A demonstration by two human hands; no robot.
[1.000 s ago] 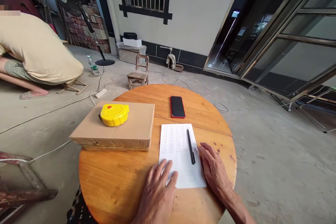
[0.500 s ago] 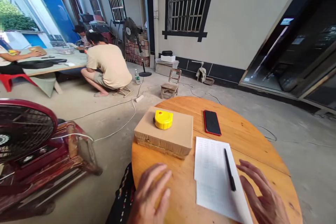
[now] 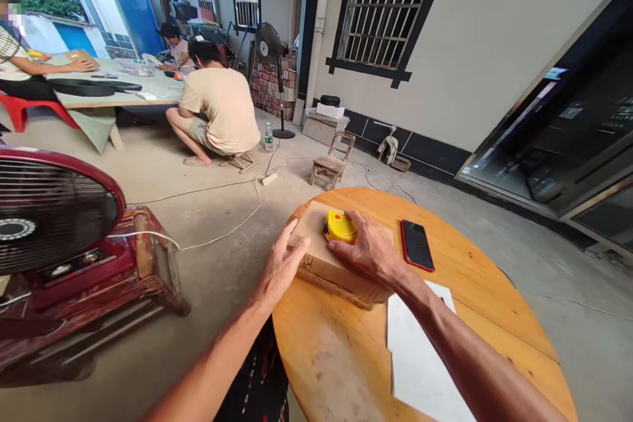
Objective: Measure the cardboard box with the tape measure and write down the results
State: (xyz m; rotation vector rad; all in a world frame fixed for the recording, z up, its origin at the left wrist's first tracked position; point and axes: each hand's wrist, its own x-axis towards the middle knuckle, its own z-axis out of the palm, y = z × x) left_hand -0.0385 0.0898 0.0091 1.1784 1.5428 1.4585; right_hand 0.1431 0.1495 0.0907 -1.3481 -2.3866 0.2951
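A yellow tape measure (image 3: 340,227) with a red button lies on top of a brown cardboard box (image 3: 341,279) on the round wooden table (image 3: 321,356). My right hand (image 3: 370,244) reaches over the box, its thumb and fingers closed around the right end of the tape measure. At the box's left edge is my left hand (image 3: 284,260), thumb and fingers apart, holding nothing. Printed paper (image 3: 418,362) lies partly under my right forearm, which hides most of the pen on it. A phone (image 3: 417,245) with a red edge rests right of the box.
On the left, a dark red fan (image 3: 54,211) stands on a wooden stool (image 3: 153,264). Beyond are a small wooden chair (image 3: 331,161), cables on the floor, and a person squatting on a low stool (image 3: 220,105). Others sit around a long table (image 3: 148,89).
Both hands have moved forward from the near part of the table to the box. My right hand has taken hold of the tape measure. The view has shifted and tilted.
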